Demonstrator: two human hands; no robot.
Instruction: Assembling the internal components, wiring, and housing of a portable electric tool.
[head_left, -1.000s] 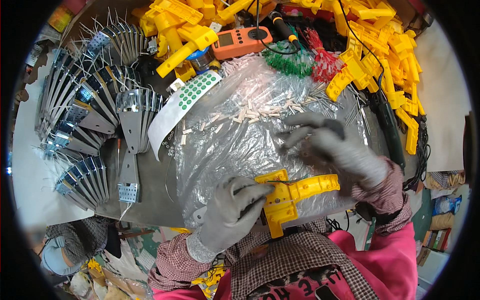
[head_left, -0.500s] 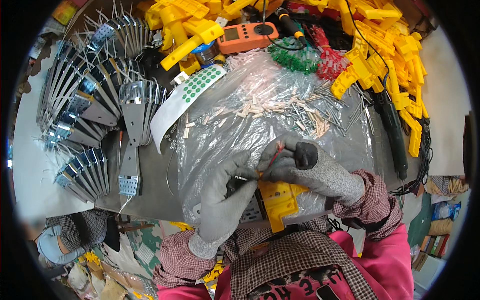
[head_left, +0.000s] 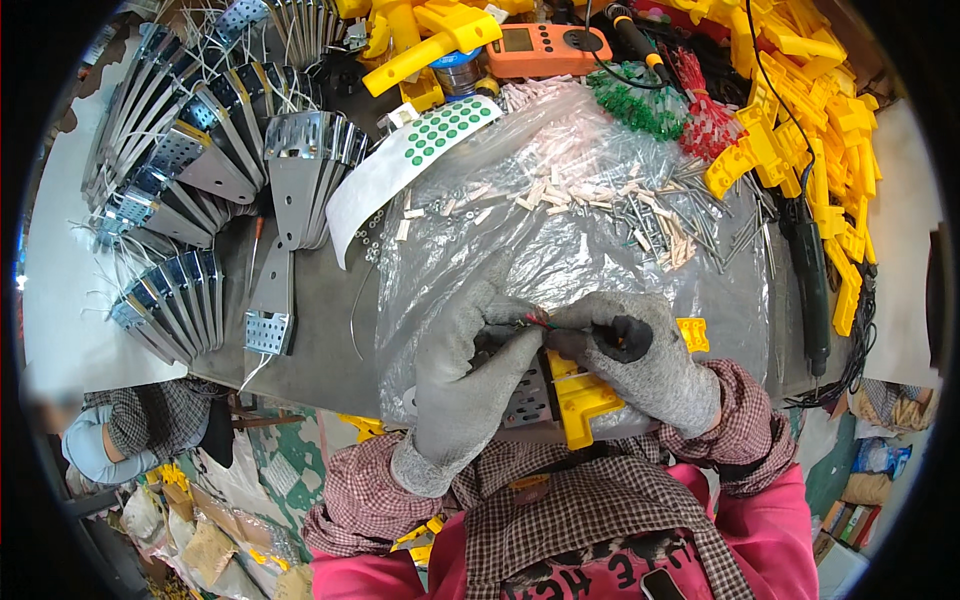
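Note:
My left hand (head_left: 465,350), in a grey glove, pinches thin red and green wires (head_left: 540,321) in front of me. Close against it, my gloved right hand (head_left: 630,345) has thumb and fingers pressed together on the same wires. The fingertips hide most of what they grip. Below both hands lies a yellow plastic housing (head_left: 588,408), partly covered by the right hand. A perforated metal plate (head_left: 527,402) shows beside the housing, under the left hand.
Clear plastic sheeting (head_left: 440,270) covers the middle of the table. On it lie screws (head_left: 640,215), pale sleeves and red and green wire bundles (head_left: 640,105). Metal brackets (head_left: 300,180) fan out at left. An orange meter (head_left: 545,50) and yellow parts (head_left: 800,110) stand behind; a black screwdriver (head_left: 808,290) is at right.
My hands have come together, and the right hand has turned its fingertips toward the left, lowering the red wire. The whole view has shifted, so the table items appear farther right and higher.

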